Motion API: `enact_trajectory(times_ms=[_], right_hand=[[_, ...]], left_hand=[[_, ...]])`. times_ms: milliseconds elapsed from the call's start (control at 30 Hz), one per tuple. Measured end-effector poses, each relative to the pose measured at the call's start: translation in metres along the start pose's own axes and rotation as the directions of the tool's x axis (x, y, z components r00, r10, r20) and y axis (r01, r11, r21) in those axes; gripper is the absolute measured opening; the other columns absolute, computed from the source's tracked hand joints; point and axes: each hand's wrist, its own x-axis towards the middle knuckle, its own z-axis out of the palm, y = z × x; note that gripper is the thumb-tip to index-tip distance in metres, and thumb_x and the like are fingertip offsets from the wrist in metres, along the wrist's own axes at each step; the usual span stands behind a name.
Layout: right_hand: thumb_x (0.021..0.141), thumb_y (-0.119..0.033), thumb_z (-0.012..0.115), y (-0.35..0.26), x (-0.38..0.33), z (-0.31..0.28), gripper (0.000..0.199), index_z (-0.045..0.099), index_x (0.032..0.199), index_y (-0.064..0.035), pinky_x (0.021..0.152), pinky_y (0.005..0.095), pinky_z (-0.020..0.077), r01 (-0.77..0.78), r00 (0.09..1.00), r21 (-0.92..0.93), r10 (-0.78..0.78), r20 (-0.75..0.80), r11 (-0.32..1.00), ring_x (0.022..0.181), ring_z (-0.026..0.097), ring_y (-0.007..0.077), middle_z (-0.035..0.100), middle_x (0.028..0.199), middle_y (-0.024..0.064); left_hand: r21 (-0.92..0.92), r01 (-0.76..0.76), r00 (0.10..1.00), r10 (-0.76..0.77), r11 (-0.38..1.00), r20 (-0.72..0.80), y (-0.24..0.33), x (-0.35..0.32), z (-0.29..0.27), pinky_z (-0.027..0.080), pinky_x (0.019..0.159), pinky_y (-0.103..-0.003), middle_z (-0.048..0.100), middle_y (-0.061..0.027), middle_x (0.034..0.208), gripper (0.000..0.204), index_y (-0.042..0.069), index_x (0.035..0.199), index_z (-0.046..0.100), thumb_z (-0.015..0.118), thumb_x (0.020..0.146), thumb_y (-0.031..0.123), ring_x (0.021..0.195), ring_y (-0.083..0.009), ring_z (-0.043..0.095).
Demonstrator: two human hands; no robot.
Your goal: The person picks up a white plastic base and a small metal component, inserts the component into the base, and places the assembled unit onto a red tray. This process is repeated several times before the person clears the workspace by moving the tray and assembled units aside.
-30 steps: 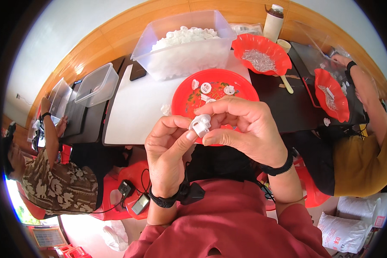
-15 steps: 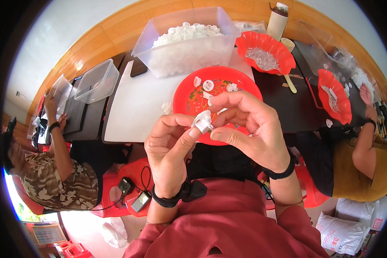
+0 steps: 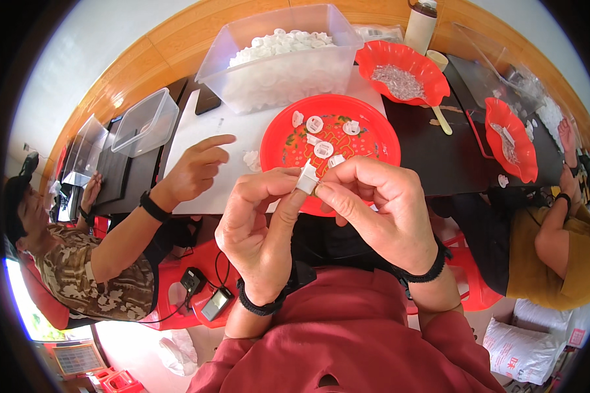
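A small white plastic part (image 3: pixel 307 177) is pinched between the thumb and fingertips of my left hand (image 3: pixel 259 229). From the other side, the thumb and forefinger of my right hand (image 3: pixel 383 216) close on its edge; whether they hold a second small piece is hidden. Both hands are over the near rim of a round red tray (image 3: pixel 388 134) with a flower pattern. Several white plastic pieces lie on that tray, one of them a round piece (image 3: pixel 323 150) near its middle.
A clear bin (image 3: pixel 275 92) heaped with white parts stands behind the tray. Right of it, a red scalloped dish (image 3: pixel 432 82) holds clear slivers. A co-worker's hand (image 3: pixel 193 170) reaches over the table from the left; another person sits at right beside a second red dish (image 3: pixel 501 114).
Between my fingers the white part has turned and now shows a flatter side. My right fingers have come closer to it. The left co-worker's hand has moved out toward me over the table.
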Motion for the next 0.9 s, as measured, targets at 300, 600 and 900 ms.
enact_trajectory(times_ms=[300,600,900], right_hand=[[0.083,-0.003,0.064,-0.006,-0.005,0.001,0.007,0.060,0.082,0.0034,0.054,0.0251,0.0463,0.216,0.967,-0.337,-0.248,-0.055,0.916,0.058,0.060,0.0145,0.062,0.070,0.0112],[0.082,-0.001,0.065,-0.010,-0.006,0.000,0.006,0.061,0.084,0.0032,0.052,0.0243,0.0455,0.233,0.962,-0.311,-0.266,-0.066,0.921,0.056,0.058,0.0132,0.060,0.068,0.0099],[0.082,0.000,0.064,-0.008,-0.003,0.005,0.006,0.060,0.081,0.0034,0.051,0.0248,0.0458,0.233,0.965,-0.286,-0.257,-0.048,0.929,0.055,0.059,0.0136,0.059,0.066,0.0098]], left_hand=[[-0.179,0.261,0.964,-0.267,0.949,-0.008,0.007,0.004,-0.002,0.049,0.076,-0.023,0.064,-0.0101,0.098,0.014,-0.002,0.094,0.057,0.062,0.082,-0.008,0.086,-0.0113,0.060],[-0.361,0.406,0.903,-0.429,0.840,0.016,0.008,0.010,-0.006,0.040,0.048,-0.014,0.065,-0.0049,0.085,0.012,0.002,0.093,0.057,0.062,0.084,-0.004,0.070,-0.0041,0.058],[-0.415,0.464,0.875,-0.479,0.783,0.075,0.008,0.013,-0.008,0.039,0.044,-0.015,0.065,-0.0052,0.082,0.010,0.003,0.096,0.057,0.061,0.086,0.002,0.069,-0.0058,0.060]])
